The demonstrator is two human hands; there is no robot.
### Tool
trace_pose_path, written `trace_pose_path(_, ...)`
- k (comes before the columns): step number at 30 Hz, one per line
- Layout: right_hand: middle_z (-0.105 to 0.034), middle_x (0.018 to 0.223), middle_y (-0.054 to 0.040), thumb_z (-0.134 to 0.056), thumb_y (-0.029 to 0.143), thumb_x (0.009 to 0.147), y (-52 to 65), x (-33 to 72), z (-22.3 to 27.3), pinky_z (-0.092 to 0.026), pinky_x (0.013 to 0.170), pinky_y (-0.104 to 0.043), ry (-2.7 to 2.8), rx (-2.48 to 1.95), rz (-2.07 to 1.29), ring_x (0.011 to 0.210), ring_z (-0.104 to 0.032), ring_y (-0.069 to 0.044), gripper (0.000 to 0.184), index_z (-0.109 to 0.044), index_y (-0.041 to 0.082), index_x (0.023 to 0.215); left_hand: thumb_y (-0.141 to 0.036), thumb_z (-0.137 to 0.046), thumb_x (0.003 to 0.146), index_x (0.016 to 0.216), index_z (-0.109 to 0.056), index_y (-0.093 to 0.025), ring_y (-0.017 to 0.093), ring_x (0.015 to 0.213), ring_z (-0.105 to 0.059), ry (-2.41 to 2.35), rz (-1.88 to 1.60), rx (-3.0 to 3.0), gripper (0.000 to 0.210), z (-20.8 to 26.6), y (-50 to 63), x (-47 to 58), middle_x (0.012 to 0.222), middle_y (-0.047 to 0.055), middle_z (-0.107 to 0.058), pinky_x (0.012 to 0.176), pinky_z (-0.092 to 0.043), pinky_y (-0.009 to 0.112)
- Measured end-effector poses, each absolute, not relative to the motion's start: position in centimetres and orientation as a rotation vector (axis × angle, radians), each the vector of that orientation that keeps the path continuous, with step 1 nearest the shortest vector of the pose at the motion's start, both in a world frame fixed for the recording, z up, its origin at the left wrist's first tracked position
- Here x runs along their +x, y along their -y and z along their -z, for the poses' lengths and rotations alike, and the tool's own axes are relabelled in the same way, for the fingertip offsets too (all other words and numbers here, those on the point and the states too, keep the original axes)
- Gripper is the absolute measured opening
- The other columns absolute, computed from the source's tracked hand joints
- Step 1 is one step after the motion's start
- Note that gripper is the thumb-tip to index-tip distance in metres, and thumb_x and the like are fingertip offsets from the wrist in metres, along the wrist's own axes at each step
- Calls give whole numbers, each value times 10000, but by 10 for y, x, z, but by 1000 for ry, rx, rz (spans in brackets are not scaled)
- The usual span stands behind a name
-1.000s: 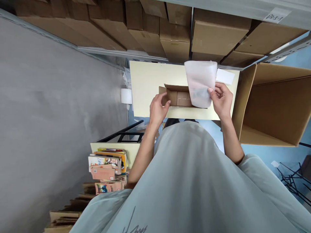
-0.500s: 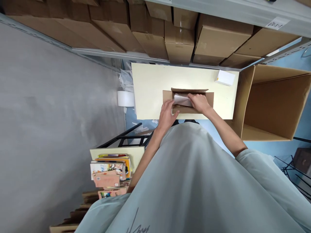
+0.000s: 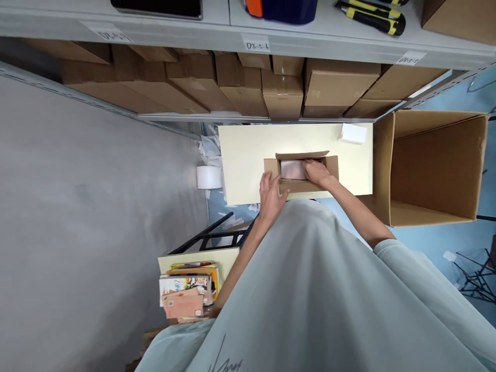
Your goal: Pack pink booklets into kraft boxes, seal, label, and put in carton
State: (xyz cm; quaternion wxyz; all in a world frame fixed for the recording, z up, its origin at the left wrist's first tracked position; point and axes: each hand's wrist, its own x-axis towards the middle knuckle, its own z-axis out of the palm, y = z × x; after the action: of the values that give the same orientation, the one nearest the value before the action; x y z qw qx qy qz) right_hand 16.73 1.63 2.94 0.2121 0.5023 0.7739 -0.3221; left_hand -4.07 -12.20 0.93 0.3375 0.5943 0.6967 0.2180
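A small open cardboard box (image 3: pixel 298 186) with its flaps folded out stands on the cream table. Inside it lies a pale, whitish packet (image 3: pixel 291 170), flat-looking; I cannot tell exactly what it is. My right hand (image 3: pixel 316 173) reaches into the box, its fingers curled at the packet's right end, with the fingertips partly hidden. At the box's left front corner my left hand (image 3: pixel 271 196) has thumb and fingers apart, the fingertips by the left flap.
Behind the cream table (image 3: pixel 244 170) is a shelf of cardboard boxes (image 3: pixel 282 88), with cutter knives (image 3: pixel 374 18) above. A small white box (image 3: pixel 353 133) sits back right. Beside the table stand a large open carton (image 3: pixel 434 170) and a white roll (image 3: pixel 209 177). Books (image 3: pixel 188 289) lie lower left.
The packet lies lower and flatter in the box. My right hand has gone deeper in with it. The left hand stays by the left corner. The view has tilted up, showing more shelf.
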Motion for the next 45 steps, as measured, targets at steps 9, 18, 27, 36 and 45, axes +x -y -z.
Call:
trace_pose_path(9, -675, 1589, -123, -401, 236, 1124, 6, 249, -56, -511, 1243, -546, -2570, 1630, 933, 1474, -609, -330, 493, -677, 186, 1529, -281, -801, 920, 1711, -306, -210, 391, 1603, -433, -1861, -652, 1516, 936, -23, 110, -40, 1682, 224, -461, 1334, -380, 603)
trace_pose_path(18, -490, 1760, -124, -490, 289, 1083, -9, 262, -39, -463, 1267, -683, -2641, 1727, 1053, 1530, -519, -404, 512, -655, 195, 1559, -250, -789, 929, 1622, -466, -214, 356, 1455, -575, -1671, -463, 1599, 765, -23, 102, -27, 1523, 168, -650, 1252, -479, 551)
trace_pose_path(27, -730, 1397, -182, -481, 531, 1092, 1, 251, -7, -679, 981, -524, -2408, 2039, 1589, 1232, -739, -340, 575, -617, 195, 1539, -221, -778, 950, 1645, -445, -251, 325, 1390, -654, -1684, -420, 1543, 772, -7, 91, -33, 1404, 138, -745, 1202, -533, 511)
trace_pose_path(36, -762, 1179, -122, -460, 693, 1099, -1, 261, -18, -654, 927, -434, -2308, 2141, 1549, 976, -751, -266, 583, -742, 238, 1329, -244, -762, 951, 1710, -421, -310, 253, 1163, -740, -1832, -536, 1498, 834, -5, 59, -49, 1489, 123, -614, 1044, -621, 420)
trace_pose_path(45, -710, 1261, -112, -639, 410, 1013, 12, 256, -9, -636, 952, -451, -2136, 2214, 1378, 1018, -763, -270, 230, -756, 249, 1129, -302, -638, 1050, 1247, -734, -257, 245, 1147, -762, -1792, -544, 1348, 224, 4, 58, -45, 1363, 89, -752, 1071, -618, 394)
